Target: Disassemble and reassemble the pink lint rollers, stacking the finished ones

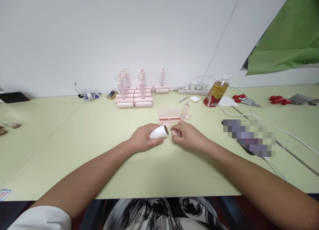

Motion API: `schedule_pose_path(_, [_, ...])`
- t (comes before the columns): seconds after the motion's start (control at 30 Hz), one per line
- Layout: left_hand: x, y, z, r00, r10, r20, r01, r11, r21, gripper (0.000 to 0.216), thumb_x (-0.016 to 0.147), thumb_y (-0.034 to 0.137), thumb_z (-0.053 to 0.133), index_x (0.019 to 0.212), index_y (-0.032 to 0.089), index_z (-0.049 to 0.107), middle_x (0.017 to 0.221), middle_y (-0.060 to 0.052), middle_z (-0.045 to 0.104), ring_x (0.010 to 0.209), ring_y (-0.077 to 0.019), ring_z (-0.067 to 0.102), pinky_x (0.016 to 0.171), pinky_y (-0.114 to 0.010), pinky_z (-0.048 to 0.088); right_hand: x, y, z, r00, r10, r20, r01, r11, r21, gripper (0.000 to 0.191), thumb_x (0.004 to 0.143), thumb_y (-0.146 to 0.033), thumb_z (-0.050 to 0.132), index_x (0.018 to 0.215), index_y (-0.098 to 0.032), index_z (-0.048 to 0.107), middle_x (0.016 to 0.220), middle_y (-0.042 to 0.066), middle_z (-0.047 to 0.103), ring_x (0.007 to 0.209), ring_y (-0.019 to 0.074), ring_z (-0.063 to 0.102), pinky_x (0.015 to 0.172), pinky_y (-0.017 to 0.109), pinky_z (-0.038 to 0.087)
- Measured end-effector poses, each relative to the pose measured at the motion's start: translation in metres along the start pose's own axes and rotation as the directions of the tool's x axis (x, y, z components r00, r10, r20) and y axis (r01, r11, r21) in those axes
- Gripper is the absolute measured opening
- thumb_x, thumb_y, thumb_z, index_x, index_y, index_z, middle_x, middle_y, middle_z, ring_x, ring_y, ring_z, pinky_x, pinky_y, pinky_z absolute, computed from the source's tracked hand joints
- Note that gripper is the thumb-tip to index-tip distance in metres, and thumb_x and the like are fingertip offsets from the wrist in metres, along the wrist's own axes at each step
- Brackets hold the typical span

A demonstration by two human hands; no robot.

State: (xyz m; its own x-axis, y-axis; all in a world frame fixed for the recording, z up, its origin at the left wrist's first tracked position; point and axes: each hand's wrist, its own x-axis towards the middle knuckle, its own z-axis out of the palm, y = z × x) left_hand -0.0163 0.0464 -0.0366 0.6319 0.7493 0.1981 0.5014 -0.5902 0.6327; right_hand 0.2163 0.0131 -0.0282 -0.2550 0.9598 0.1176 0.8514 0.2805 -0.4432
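My left hand [144, 137] is wrapped round a white paper roll [157, 133], its hollow cardboard end facing right. Close by on the right, my right hand [185, 134] pinches a small pale pink round cap [176, 133]; a gap lies between cap and roll. Just beyond both hands sits an open pink case [160, 120] with a clear lid [169, 113]. A pink disc [165, 124] is at its front. Beside the case's right end stands a clear-and-pink handle [184, 110].
Several closed pink cases [125, 105] are grouped at the back, with upright handles [142, 87] on or behind them. To the right are a drink bottle [216, 91], a power strip [193, 90], red-handled tools [240, 98] and a blurred phone [246, 138] with white cables.
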Motion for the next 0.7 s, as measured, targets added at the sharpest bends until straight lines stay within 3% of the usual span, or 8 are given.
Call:
schedule_pose_path(0.1, [0.0, -0.002, 0.0, 1.0, 0.013, -0.003, -0.013, 1.0, -0.017, 0.047, 0.079, 0.047, 0.065, 0.121, 0.025, 0.059, 0.114, -0.004, 0.066, 0.101, -0.0237, 0.063, 0.085, -0.034, 0.048, 0.0, -0.002, 0.0, 0.996, 0.048, -0.072, -0.025, 0.955, 0.297, 0.014, 0.075, -0.028, 0.063, 0.085, -0.019, 0.065, 0.077, 0.001, 0.053, 0.064, 0.0142, 0.052, 0.059, 0.026, 0.04])
schedule_pose_path(0.27, [0.0, -0.003, 0.0, 0.999, 0.044, 0.0, -0.044, 0.998, -0.035, 0.047, 0.08, 0.047, 0.065, 0.12, 0.024, 0.059, 0.113, -0.004, 0.067, 0.099, -0.0232, 0.063, 0.082, -0.033, 0.049, -0.002, -0.012, 0.002, 0.982, 0.108, -0.155, 0.031, 0.716, 0.697, 0.027, 0.07, -0.039, 0.073, 0.075, -0.02, 0.053, 0.068, -0.002, 0.055, 0.059, 0.0126, 0.051, 0.055, 0.026, 0.041])
schedule_pose_path(0.37, [0.0, -0.002, 0.001, 0.998, 0.058, 0.004, -0.058, 0.997, -0.042, 0.046, 0.079, 0.044, 0.067, 0.12, 0.024, 0.059, 0.112, -0.004, 0.067, 0.098, -0.0225, 0.063, 0.082, -0.033, 0.049, -0.005, -0.018, 0.005, 0.961, 0.085, -0.262, 0.144, 0.655, 0.742, 0.026, 0.073, -0.036, 0.073, 0.073, -0.021, 0.052, 0.077, 0.001, 0.06, 0.07, 0.0154, 0.059, 0.063, 0.028, 0.047])
schedule_pose_path(0.5, [0.0, 0.0, 0.003, 0.998, 0.056, -0.001, -0.056, 0.998, -0.036, 0.044, 0.079, 0.045, 0.066, 0.116, 0.023, 0.061, 0.107, -0.004, 0.068, 0.093, -0.0225, 0.064, 0.079, -0.032, 0.049, -0.01, -0.021, 0.01, 0.933, 0.013, -0.36, 0.245, 0.711, 0.659, 0.022, 0.077, -0.03, 0.071, 0.071, -0.021, 0.052, 0.103, 0.009, 0.066, 0.1, 0.0225, 0.063, 0.082, 0.035, 0.05])
schedule_pose_path(0.6, [-0.001, 0.002, 0.005, 0.998, 0.059, 0.006, -0.059, 0.996, -0.07, 0.041, 0.08, 0.045, 0.065, 0.115, 0.023, 0.062, 0.106, -0.003, 0.069, 0.091, -0.0213, 0.065, 0.078, -0.032, 0.049, -0.012, -0.02, 0.014, 0.939, -0.048, -0.341, 0.251, 0.772, 0.583, 0.02, 0.079, -0.029, 0.069, 0.07, -0.021, 0.054, 0.112, 0.011, 0.067, 0.11, 0.0252, 0.061, 0.089, 0.04, 0.047])
schedule_pose_path(0.7, [-0.001, 0.002, 0.005, 0.998, 0.06, 0.007, -0.06, 0.995, -0.086, 0.041, 0.081, 0.046, 0.065, 0.115, 0.024, 0.062, 0.105, -0.002, 0.069, 0.089, -0.0199, 0.064, 0.077, -0.031, 0.049, -0.012, -0.019, 0.017, 0.955, -0.045, -0.293, 0.222, 0.761, 0.609, 0.019, 0.08, -0.031, 0.069, 0.072, -0.021, 0.054, 0.116, 0.011, 0.068, 0.11, 0.0255, 0.062, 0.09, 0.041, 0.047])
